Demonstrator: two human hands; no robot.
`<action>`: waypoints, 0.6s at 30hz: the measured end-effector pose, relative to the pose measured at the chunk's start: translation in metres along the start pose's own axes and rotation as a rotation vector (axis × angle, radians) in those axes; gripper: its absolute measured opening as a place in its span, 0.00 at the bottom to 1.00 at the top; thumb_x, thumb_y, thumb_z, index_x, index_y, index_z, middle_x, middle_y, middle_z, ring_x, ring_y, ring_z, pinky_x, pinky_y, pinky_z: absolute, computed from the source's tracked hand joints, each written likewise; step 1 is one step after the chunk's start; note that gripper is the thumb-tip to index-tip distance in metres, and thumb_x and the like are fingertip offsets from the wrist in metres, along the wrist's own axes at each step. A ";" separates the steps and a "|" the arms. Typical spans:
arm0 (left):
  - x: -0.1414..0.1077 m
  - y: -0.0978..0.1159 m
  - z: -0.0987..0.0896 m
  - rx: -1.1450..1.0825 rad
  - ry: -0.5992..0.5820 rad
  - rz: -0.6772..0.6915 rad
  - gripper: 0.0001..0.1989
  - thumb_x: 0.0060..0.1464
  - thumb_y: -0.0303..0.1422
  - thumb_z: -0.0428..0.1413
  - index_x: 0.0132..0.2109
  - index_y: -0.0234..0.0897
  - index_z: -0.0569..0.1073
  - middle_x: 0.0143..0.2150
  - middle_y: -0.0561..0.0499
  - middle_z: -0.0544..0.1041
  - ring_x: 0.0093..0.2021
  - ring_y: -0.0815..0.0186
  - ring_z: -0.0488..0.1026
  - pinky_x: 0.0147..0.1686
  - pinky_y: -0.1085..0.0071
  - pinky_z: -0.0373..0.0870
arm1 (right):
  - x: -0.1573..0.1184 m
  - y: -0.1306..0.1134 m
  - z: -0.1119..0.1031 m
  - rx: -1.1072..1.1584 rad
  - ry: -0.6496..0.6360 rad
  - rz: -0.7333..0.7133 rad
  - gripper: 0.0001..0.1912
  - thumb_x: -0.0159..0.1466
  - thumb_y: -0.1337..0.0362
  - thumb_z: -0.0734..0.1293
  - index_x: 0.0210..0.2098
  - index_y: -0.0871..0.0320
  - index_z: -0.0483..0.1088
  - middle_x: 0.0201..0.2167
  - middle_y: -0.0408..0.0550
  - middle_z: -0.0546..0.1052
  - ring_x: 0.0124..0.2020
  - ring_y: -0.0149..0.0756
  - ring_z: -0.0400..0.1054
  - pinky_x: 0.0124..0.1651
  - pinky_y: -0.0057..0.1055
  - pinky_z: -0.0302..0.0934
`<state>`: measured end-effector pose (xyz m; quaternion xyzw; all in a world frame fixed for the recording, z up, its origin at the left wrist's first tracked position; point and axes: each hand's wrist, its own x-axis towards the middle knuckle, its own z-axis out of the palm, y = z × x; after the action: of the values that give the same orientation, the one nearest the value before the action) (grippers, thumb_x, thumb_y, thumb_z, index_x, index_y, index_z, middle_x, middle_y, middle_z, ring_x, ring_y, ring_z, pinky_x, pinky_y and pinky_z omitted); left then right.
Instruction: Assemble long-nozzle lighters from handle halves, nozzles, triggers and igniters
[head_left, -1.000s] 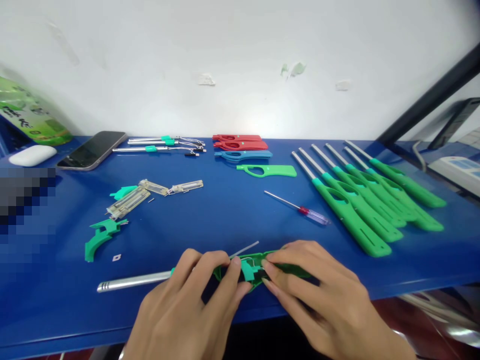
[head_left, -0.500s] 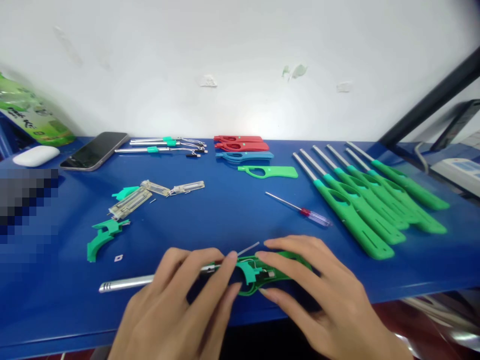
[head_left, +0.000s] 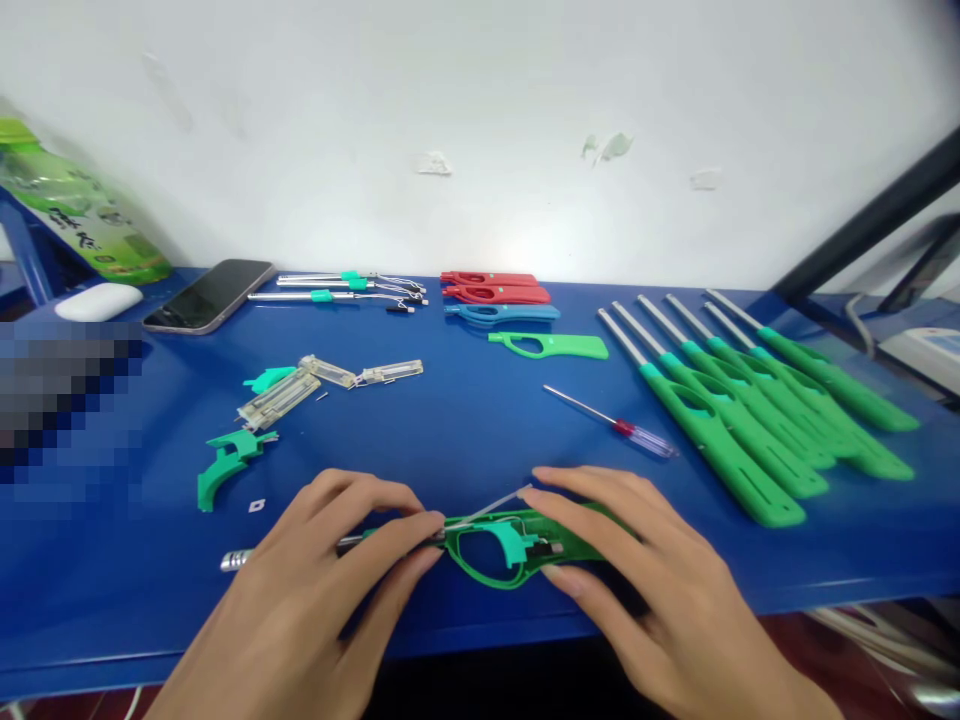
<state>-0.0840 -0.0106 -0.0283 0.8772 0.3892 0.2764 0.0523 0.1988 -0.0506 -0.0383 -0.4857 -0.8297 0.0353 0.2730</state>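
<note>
An opened green utility lighter (head_left: 581, 542) lies near the table's front edge between my hands. My left hand (head_left: 307, 570) is closed around its neck, thumb and index finger pinching where the metal tube (head_left: 236, 561) meets the handle. My right hand (head_left: 652, 570) grips the handle shell from its far and near edges. Inside the shell sit a teal trigger (head_left: 517, 545) and a small black wire end (head_left: 538, 549). A thin clear hose (head_left: 491, 505) slants up out of the shell, its far end at my right fingertips. My left hand hides most of the tube.
Several assembled green lighters (head_left: 720, 440) lie right, beside a screwdriver (head_left: 637, 435). Behind are red shells (head_left: 499, 293), a blue shell (head_left: 502, 314), a green shell (head_left: 562, 346) and wired metal tubes (head_left: 300, 297). Left are clear fuel tanks (head_left: 281, 400), a teal trigger (head_left: 232, 460) and a phone (head_left: 210, 295).
My left hand has slid left along the neck, uncovering the trigger opening. My right fingertips now meet the hose's end. The whole view has shifted slightly.
</note>
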 end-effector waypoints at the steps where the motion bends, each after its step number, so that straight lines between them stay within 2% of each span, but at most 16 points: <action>1: 0.001 0.001 0.001 -0.010 0.005 -0.013 0.08 0.73 0.33 0.55 0.54 0.49 0.75 0.50 0.57 0.77 0.52 0.69 0.72 0.53 0.76 0.68 | 0.000 0.000 -0.001 0.014 -0.011 0.006 0.21 0.77 0.61 0.64 0.68 0.45 0.66 0.65 0.42 0.76 0.64 0.38 0.69 0.66 0.35 0.65; 5: 0.004 0.003 0.002 -0.065 0.009 -0.047 0.07 0.73 0.33 0.55 0.52 0.49 0.77 0.48 0.58 0.78 0.49 0.71 0.74 0.49 0.78 0.70 | 0.008 0.001 -0.007 0.085 -0.063 0.079 0.22 0.79 0.63 0.60 0.69 0.41 0.63 0.64 0.39 0.76 0.65 0.35 0.69 0.66 0.36 0.65; 9: 0.007 0.005 0.004 -0.087 0.017 -0.064 0.08 0.73 0.33 0.54 0.51 0.49 0.78 0.46 0.58 0.79 0.44 0.72 0.76 0.46 0.78 0.72 | 0.024 0.005 -0.008 0.137 -0.104 0.063 0.15 0.79 0.65 0.61 0.62 0.44 0.69 0.57 0.38 0.80 0.57 0.33 0.73 0.61 0.35 0.68; 14: 0.009 0.006 0.006 -0.128 0.034 -0.074 0.10 0.73 0.32 0.53 0.50 0.48 0.79 0.44 0.58 0.79 0.41 0.72 0.77 0.43 0.78 0.74 | 0.036 0.010 -0.006 0.242 -0.068 -0.007 0.10 0.78 0.67 0.64 0.51 0.47 0.74 0.46 0.34 0.83 0.46 0.27 0.76 0.51 0.27 0.68; 18: 0.009 0.006 0.006 -0.150 0.030 -0.084 0.11 0.73 0.30 0.53 0.50 0.48 0.79 0.44 0.58 0.79 0.40 0.72 0.76 0.41 0.77 0.75 | 0.032 0.010 -0.006 0.274 -0.030 0.028 0.12 0.77 0.70 0.64 0.52 0.47 0.74 0.47 0.37 0.81 0.47 0.27 0.75 0.51 0.25 0.68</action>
<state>-0.0723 -0.0074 -0.0281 0.8494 0.4047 0.3154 0.1236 0.1975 -0.0205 -0.0226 -0.4547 -0.8143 0.1595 0.3237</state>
